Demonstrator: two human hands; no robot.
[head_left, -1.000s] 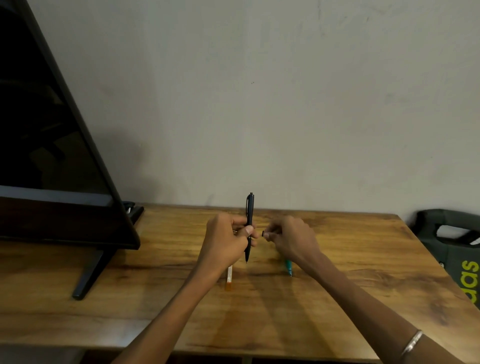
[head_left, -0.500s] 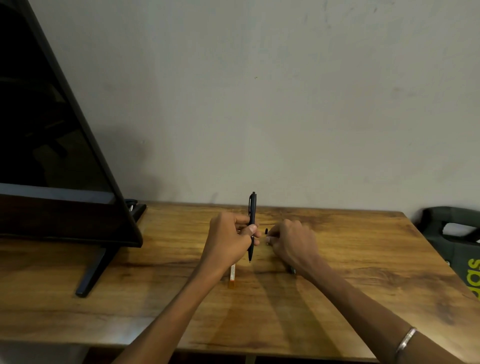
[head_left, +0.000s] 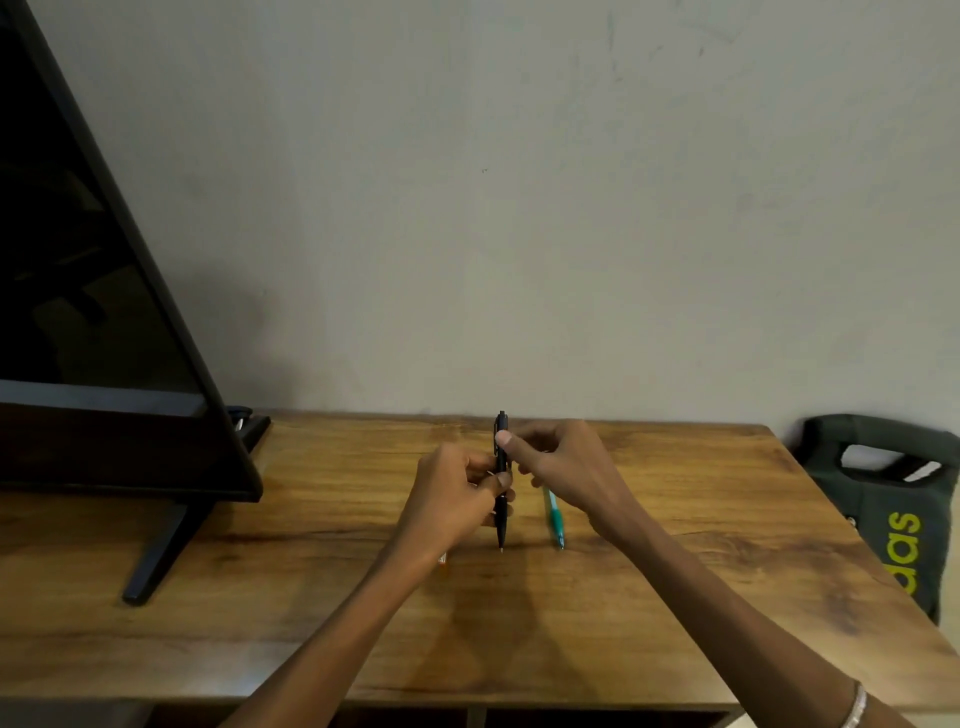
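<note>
1. Currently the black pen (head_left: 502, 519) stands nearly upright over the wooden table (head_left: 311, 623), tip down.
2. The left hand (head_left: 452, 499) grips the barrel at mid-length, fingers curled round it.
3. The right hand (head_left: 566, 467) pinches the upper barrel from 3 o'clock.
4. A green pen (head_left: 555, 519) lies flat at 3 o'clock of the black pen.
5. An orange pen tip (head_left: 442, 560) shows at 7 o'clock.
6. The monitor (head_left: 104, 312) stands at 9 o'clock and the bag (head_left: 893, 519) at 3 o'clock.
</note>
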